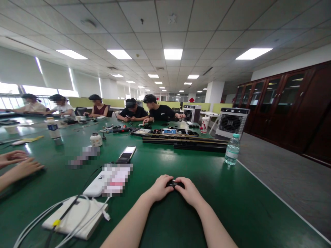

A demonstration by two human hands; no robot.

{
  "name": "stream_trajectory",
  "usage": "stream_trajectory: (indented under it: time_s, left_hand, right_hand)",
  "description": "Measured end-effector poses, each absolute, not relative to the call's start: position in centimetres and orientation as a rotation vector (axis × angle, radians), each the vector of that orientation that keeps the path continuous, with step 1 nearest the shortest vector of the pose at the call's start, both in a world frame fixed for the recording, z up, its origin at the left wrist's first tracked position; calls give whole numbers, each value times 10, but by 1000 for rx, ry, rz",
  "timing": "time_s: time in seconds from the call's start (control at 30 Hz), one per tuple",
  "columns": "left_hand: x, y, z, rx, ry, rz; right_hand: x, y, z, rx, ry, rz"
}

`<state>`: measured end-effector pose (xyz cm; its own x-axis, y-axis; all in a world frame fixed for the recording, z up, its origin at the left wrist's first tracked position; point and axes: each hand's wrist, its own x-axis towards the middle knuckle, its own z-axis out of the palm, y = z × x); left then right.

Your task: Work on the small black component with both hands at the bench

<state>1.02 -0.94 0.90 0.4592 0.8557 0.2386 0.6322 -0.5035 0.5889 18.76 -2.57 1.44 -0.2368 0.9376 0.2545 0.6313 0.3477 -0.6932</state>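
A small black object (173, 183) with a shiny bit on top lies between my hands, low over the green table (165, 158); its kind is too small and covered to tell. My left hand (162, 187) grips its left side, thumb and fingers closed on it. From the other side my right hand (188, 189) holds it the same way, fingertips curled around its edge. Both forearms reach in from the bottom edge of the view.
Left of my arms are a white box (77, 213) under cables, a white power bank (95, 182) and a phone (126, 154). A water bottle (232, 150) stands at right. Black rails (186, 143) lie ahead. A co-worker's hands (19, 167) rest at far left; several people sit beyond.
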Motion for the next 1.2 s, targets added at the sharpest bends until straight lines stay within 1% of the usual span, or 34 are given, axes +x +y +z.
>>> stream_trajectory:
  time_s: [0.13,0.33,0.63,1.0,1.2]
  left_hand:
    - [10,-10,9,2266,1259,757]
    - [10,-14,13,2241,1296,759]
    - [11,-14,14,2261,1332,750]
    - [9,-13,9,2319,1300,741]
    - [8,-12,7,2306,1290,753]
  right_hand:
    - [189,-23,13,-1328,-1771,696]
    - [191,-13,10,-1142,-1382,883]
    - [194,-14,19,-1197,-812,1086]
    - [202,-11,17,-976,-413,1366]
    - [210,-5,7,-967,-503,1367]
